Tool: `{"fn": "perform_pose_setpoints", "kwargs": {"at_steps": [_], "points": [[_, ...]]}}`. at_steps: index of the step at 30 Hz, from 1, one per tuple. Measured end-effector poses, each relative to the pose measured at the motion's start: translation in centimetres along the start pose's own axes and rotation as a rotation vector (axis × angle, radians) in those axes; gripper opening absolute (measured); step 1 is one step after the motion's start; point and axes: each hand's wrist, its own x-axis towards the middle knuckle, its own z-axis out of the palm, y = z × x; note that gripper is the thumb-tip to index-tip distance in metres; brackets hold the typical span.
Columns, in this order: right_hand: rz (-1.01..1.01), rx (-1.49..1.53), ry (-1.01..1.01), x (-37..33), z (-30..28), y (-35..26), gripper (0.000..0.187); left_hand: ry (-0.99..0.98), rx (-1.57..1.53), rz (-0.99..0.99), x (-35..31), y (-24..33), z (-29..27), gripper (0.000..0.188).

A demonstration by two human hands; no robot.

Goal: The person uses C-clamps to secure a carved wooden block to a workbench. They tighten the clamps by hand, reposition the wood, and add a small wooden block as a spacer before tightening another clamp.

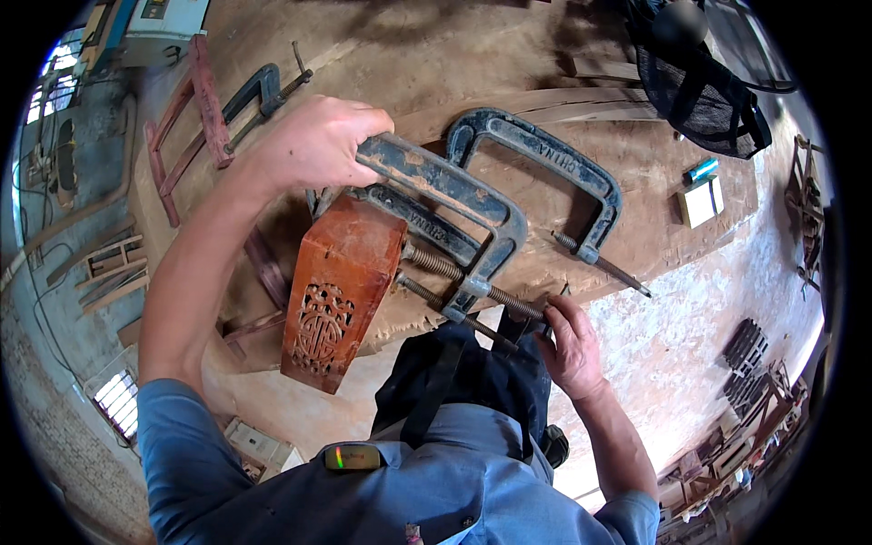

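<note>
My left hand [331,141] is wrapped around the far end of the frame of a worn black C-clamp [445,186]. My right hand [572,350] closes its fingers at the outer end of that clamp's threaded screw. The screw runs toward a reddish-brown wooden piece [372,236], tapered and with a pierced round carving on one side. Just below the held clamp, a second C-clamp [422,222] has its screw at the same wooden piece. Whether the screw tips press on the wood, I cannot tell.
A third C-clamp [545,154] lies on the workbench [654,236] to the right. At the left, a reddish wooden frame [207,100] stands beside another clamp [263,91]. A black mesh chair part [690,100], a small pale box [701,202] and a blue cylinder [701,170] are far right.
</note>
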Motion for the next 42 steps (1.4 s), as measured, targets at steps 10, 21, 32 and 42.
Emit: {"fn": "perform_pose_setpoints", "kwargs": {"at_steps": [10,21,32,42], "points": [[-0.012,-0.024,-0.006,0.1,0.2,-0.3,0.051,0.019,-0.002,0.000,-0.5,0.6,0.0,0.030],[-0.039,-0.038,-0.180,4.4,-3.2,-3.3,0.066,0.017,0.028,0.054,-0.4,0.0,0.8,0.032],[0.590,0.790,-0.347,10.9,2.3,-3.7,0.067,0.009,-0.053,0.011,-0.7,-0.5,0.7,0.032],[0.660,0.843,-0.375,11.6,1.9,-5.0,0.065,0.005,-0.036,-0.064,-1.5,-1.1,1.1,0.037]]}}
